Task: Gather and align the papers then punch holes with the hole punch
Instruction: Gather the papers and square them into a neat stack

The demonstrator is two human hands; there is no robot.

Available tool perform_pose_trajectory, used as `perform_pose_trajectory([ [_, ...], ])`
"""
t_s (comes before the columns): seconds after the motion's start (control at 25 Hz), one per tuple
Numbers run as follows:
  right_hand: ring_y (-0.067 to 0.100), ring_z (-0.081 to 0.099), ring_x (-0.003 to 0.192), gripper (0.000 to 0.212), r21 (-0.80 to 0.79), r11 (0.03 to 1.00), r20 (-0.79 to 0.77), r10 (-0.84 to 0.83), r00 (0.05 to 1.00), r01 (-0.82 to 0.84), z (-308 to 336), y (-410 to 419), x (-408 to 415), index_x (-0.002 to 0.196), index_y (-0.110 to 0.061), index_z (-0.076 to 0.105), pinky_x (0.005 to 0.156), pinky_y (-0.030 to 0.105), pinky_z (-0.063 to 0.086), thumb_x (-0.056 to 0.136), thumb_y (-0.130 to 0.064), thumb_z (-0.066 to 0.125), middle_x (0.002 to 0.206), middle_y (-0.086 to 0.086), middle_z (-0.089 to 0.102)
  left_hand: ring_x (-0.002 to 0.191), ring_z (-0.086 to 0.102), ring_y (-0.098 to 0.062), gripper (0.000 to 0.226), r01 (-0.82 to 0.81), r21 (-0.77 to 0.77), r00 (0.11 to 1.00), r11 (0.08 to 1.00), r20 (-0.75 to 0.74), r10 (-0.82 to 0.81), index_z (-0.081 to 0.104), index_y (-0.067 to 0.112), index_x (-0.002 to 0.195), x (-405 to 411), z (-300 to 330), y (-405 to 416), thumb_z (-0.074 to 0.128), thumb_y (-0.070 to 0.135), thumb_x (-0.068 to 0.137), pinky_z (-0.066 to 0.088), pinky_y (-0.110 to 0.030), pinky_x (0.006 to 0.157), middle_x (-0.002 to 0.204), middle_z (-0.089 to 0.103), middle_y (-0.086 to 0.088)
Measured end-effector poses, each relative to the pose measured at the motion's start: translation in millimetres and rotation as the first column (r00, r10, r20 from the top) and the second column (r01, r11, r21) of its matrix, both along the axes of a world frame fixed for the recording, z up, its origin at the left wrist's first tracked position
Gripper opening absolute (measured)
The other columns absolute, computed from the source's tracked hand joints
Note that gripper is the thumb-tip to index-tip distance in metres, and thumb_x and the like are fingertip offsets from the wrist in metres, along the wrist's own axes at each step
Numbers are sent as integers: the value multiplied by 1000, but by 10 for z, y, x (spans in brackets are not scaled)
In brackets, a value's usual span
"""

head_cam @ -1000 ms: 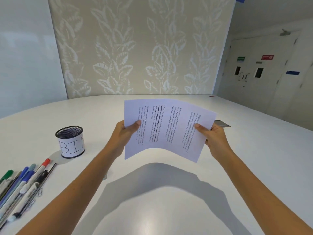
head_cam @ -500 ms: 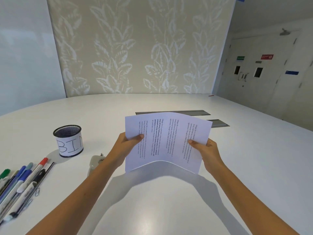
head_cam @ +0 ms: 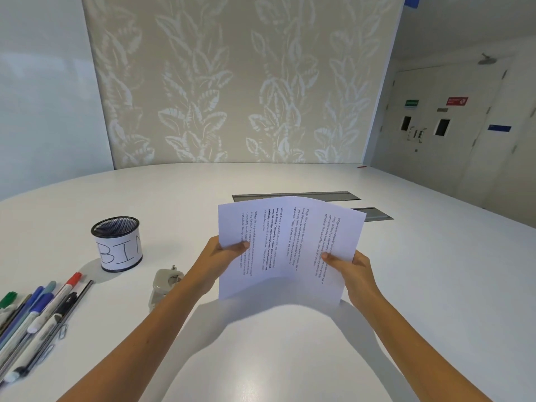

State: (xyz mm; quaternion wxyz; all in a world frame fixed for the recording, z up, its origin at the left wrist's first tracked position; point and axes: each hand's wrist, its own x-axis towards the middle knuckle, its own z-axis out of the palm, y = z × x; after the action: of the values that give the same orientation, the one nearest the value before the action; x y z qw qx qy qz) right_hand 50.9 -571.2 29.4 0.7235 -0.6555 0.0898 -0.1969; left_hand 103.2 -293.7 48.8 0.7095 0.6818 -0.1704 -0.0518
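I hold a thin stack of white printed papers (head_cam: pixel 287 245) upright above the white table (head_cam: pixel 435 285), text running sideways, the sheets bowed in the middle. My left hand (head_cam: pixel 223 256) pinches the stack's left edge, thumb on the front. My right hand (head_cam: pixel 351 271) pinches the right edge the same way. The lower edge of the stack hangs close to the table top. A grey hole punch (head_cam: pixel 165 285) sits on the table just left of my left forearm, partly hidden by it.
A black mesh cup labelled BIN (head_cam: pixel 117 245) stands at the left. Several pens and markers (head_cam: pixel 32 323) with paper clips lie at the near left edge. Two grey cable hatches (head_cam: pixel 295 196) are set into the table behind the papers.
Both hands have lowered the papers toward the table and pulled them nearer to me. The hole punch, hidden before, has come into view beside my left forearm.
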Motion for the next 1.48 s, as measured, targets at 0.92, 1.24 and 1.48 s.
perform_pose_trajectory([
  [0.92, 20, 71, 84, 25, 183, 980, 12, 75, 997, -76, 235, 151, -44, 113, -14, 55, 60, 31, 59, 89, -11, 63, 104, 5, 71, 108, 65, -32, 32, -64, -662, 974, 746, -203, -96, 59, 13, 123, -365, 3, -610, 52, 2, 93, 50, -53, 93, 120, 68, -9],
  [1.24, 18, 69, 88, 13, 52, 992, -51, -112, 992, 114, 180, 12, -54, 94, -23, 59, 60, 29, 57, 91, -10, 60, 100, -1, 70, 92, 69, -23, 28, -280, -549, 911, 787, -411, 38, 63, 17, 108, -411, -164, -636, 55, -1, 88, 60, -33, 63, 102, 73, -3],
  [1.48, 26, 66, 100, 18, 101, 990, -147, -85, 986, 100, 53, -184, -84, 110, -7, 60, 74, 36, 56, 92, -7, 58, 109, 7, 68, 76, 70, -17, 23, -345, -307, 928, 887, -254, 273, 61, 14, 114, -354, -98, -297, 53, 12, 92, 58, -27, 63, 95, 71, -2],
])
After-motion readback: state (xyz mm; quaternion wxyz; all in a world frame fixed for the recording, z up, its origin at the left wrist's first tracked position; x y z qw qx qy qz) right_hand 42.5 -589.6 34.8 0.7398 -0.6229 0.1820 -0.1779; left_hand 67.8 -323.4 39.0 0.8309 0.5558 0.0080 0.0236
